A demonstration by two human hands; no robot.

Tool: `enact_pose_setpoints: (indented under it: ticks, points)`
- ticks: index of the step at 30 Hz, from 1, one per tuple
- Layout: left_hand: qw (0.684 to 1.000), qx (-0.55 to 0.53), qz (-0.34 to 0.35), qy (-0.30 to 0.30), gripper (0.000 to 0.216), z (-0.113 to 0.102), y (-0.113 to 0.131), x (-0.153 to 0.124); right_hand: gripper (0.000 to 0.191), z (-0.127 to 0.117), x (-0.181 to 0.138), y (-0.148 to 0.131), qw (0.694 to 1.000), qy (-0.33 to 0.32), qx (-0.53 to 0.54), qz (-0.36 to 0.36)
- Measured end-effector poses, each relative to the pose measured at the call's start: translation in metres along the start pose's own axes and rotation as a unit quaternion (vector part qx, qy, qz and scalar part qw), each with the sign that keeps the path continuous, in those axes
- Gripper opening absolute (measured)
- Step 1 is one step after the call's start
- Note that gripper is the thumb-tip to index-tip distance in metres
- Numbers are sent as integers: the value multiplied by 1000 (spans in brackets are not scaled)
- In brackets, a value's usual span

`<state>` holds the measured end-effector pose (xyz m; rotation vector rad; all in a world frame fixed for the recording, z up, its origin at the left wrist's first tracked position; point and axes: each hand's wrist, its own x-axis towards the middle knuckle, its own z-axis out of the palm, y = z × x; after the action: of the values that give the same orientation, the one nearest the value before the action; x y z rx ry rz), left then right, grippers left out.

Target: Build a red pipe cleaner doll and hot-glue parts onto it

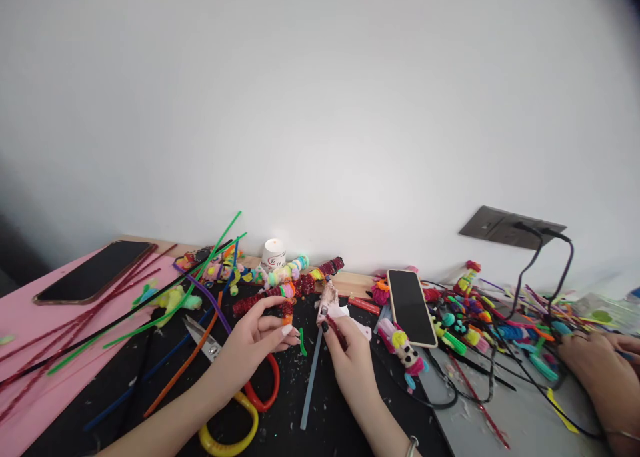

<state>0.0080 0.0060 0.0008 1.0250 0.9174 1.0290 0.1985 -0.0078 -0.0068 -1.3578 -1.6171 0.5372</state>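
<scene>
Pinching a dark red piece (342,339) in the right hand (353,360), held it near the white glue gun (361,324). Held the left hand (260,334) loosely curled beside a green snippet (303,343); could not tell if grasping anything. Had scissors (213,352) on the counter (333,417), crossed by the left hand.

Print on a cup, too small to read
From where I stand, the white cup (273,252), behind and left of the pale-cased phone (413,308), shows a red mark and dark characters; I can't make out a word anywhere.
</scene>
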Motion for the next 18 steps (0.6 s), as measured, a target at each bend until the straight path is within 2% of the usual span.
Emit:
enact_pose_setpoints:
  ticks: [6,12,18]
  points:
    - [1000,10,4,7,58,1,3,0,37,-7,1,-6,998,14,58,6]
    - [1000,12,2,-3,58,2,3,-2,30,-6,0,-8,996,-11,85,26]
    - [999,24,0,-42,54,2,-1,-2,29,-2,-5,-10,978,-83,174,78]
